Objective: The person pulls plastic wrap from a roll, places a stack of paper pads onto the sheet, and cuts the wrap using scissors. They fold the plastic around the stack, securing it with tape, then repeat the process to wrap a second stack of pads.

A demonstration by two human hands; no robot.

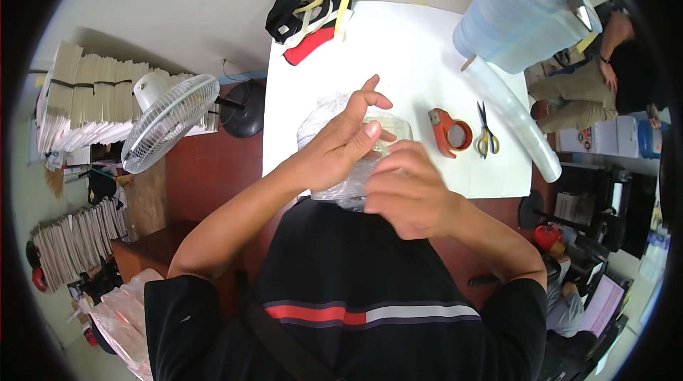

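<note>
A bundle wrapped in clear plastic (326,119) lies at the table's near edge, right in front of my body; what is inside is hard to make out. Over it is my left hand (340,140), its fingers stretched and apart, with nothing visible in them. My right hand (411,194) is beside it, above the bundle's near right side. Its fingers are curled in and partly smeared by motion, so anything they pinch is hidden. To the right on the white table (409,32) lie a red-orange tape dispenser (439,139) and scissors (484,140) with dark handles.
A long roll of clear plastic film (509,114) lies along the table's right edge. Behind it stands a large bluish plastic-wrapped object (523,14). A black and red fabric item (309,43) sits at the back left. A fan (171,125) stands left; another person (587,86) is at right.
</note>
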